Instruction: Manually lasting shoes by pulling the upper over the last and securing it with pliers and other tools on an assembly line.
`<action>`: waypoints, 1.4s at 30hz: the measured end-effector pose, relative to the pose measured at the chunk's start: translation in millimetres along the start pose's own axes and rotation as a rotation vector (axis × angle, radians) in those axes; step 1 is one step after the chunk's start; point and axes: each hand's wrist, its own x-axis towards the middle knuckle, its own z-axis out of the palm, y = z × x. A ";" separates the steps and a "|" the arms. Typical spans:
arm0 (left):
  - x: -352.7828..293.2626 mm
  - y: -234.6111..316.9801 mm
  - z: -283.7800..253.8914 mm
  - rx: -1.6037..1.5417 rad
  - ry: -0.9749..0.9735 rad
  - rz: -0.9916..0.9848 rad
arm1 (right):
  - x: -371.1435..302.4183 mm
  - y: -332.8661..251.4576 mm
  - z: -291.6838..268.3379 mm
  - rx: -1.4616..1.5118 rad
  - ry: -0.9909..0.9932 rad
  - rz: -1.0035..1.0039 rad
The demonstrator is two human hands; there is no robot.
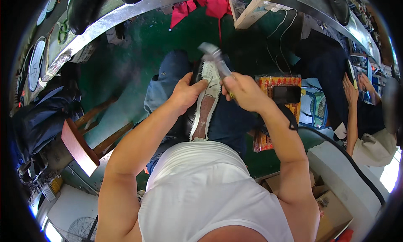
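An upturned black shoe (204, 116) lies along my lap, its underside facing up with a pale rim of stitched or folded edge and a brown strip toward the near end. My left hand (187, 92) grips the shoe's left side, with the thumb across the pale underside. In my right hand (248, 91) is a hammer (217, 57), gripped by its handle. Its head, blurred by motion, hangs over the far end of the shoe. Whether it touches the shoe I cannot tell.
A metal-edged bench (117, 16) with shoes curves across the far side. A wooden stool (79, 143) stands at left. To my right are a red-and-orange patterned package (262, 142) with a dark phone (286, 95) on it, and another person's hand (351, 91).
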 end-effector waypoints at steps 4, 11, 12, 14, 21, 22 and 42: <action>-2.6 -1.3 -1.2 0.095 0.059 -0.021 | 11.6 -14.6 -7.9 -0.432 -0.044 0.019; -1.3 10.4 -3.0 0.204 0.087 -0.054 | 6.3 5.7 1.6 -0.402 -0.026 0.107; -0.9 10.8 -5.2 0.171 -0.008 -0.083 | 5.0 7.0 3.0 -0.402 -0.026 0.112; 1.1 10.2 -7.3 0.136 -0.107 -0.117 | 3.2 9.6 5.5 -0.142 -0.111 0.278; 6.0 15.8 -18.3 -0.061 -0.185 -0.168 | -50.5 15.1 -2.3 -0.232 -0.317 0.327; 9.7 11.7 -19.7 -0.069 -0.170 -0.180 | -55.2 11.8 3.4 -0.435 -0.342 0.106; 12.5 -26.4 -11.5 -0.076 -0.059 -0.003 | -65.5 66.3 64.7 -0.452 0.222 -0.132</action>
